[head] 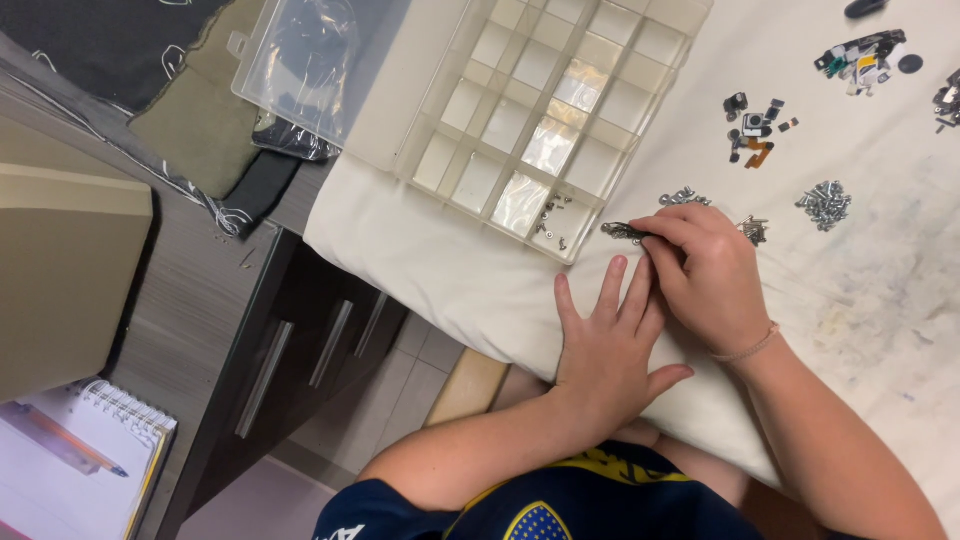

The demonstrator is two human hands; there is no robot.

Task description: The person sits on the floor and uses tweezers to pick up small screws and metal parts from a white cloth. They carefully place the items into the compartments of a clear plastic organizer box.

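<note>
Left hand: my left hand (608,345) lies flat and released on the white cloth (440,270) in the lower middle of the frame, fingers spread and pointing up the frame, holding nothing.
Right hand: my right hand (705,265) sits just right of it, fingers pinched together on a small dark metal part (622,232); a thin band runs round the wrist.
Metal part: it sticks out from my fingertips toward the left, just below the lower right corner of the tray, right of centre in the frame. I cannot tell exactly what kind of piece it is.
Tray: a clear plastic compartment tray (470,120) lies tilted in the upper middle of the frame. A few tiny screws (552,215) lie in the compartment at its lower right corner, near the part I hold.
Lid: the tray's clear lid (300,60) lies open to the upper left, hanging past the cloth's edge.
Screw piles: a small heap of silver screws (824,203) lies right of my right hand, with smaller clusters (684,197) just above my fingers.
Small parts: dark and orange bits (755,128) lie in the upper right, and a bigger cluster of parts (862,55) sits near the top right corner.
Notebook: a spiral notebook (110,440) with a pencil (75,445) on it lies in the lower left corner.
</note>
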